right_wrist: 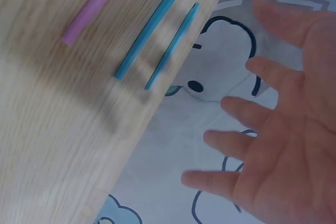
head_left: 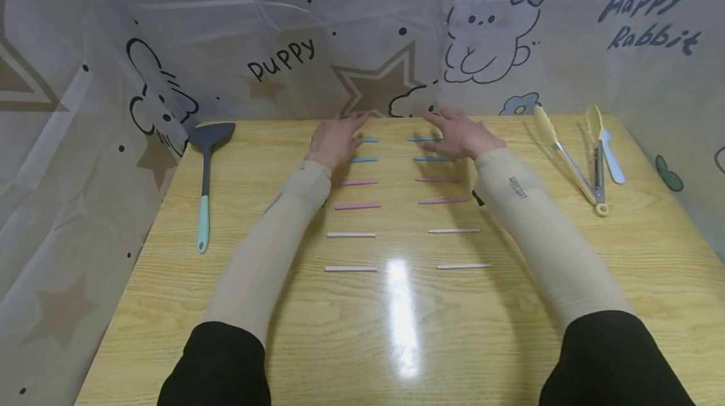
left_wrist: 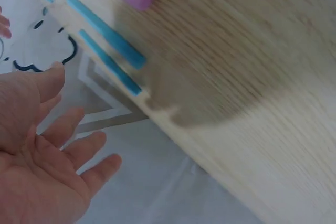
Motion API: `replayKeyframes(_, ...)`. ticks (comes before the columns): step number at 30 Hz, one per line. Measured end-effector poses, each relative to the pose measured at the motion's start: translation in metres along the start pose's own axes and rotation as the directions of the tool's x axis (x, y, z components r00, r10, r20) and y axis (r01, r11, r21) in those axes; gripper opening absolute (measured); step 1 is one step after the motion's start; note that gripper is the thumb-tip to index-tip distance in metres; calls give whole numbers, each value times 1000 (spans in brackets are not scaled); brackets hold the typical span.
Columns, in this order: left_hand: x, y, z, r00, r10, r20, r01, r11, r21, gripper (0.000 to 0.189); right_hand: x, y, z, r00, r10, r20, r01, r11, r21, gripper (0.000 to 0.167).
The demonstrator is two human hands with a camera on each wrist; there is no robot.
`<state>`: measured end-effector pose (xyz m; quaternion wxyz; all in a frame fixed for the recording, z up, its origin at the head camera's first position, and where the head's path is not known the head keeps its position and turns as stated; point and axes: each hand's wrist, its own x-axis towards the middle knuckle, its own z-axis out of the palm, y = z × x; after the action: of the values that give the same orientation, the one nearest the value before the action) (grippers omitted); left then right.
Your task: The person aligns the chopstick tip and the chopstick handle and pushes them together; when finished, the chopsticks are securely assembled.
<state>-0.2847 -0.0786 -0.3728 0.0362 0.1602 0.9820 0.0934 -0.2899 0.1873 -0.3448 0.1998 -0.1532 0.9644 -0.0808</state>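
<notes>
A person's left hand and right hand, fingers spread wide, hover near four blue sticks by the far edge of the bench. Pink sticks and white sticks lie nearer.

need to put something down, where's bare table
Bare: wood-grain table between the thin white sticks and black sleeves; also nearer than the cream-tipped metal tongs. Crowded: far middle, thin pink sticks and thin blue sticks near left hand and right hand.

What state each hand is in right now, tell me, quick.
Left hand: open, holding nothing.
Right hand: open, holding nothing.
</notes>
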Motion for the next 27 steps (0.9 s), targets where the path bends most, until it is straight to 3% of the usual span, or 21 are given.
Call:
replayKeyframes(9,12,-7,13,997,-55,47,56,998,-27,54,20,7,3,997,-61,48,60,998,14,63)
replayKeyframes(16,24,-11,19,994,-73,76,79,993,-88,41,32,17,3,999,-46,6,46,999,-1,50)
replayKeyframes(20,26,-12,22,996,-76,52,80,993,-85,34,39,20,8,999,-43,-8,43,999,-22,43)
replayKeyframes(27,29,-18,26,1000,-20,-13,20,1000,-16,28,49,21,17,992,-82,-98,72,992,-102,34)
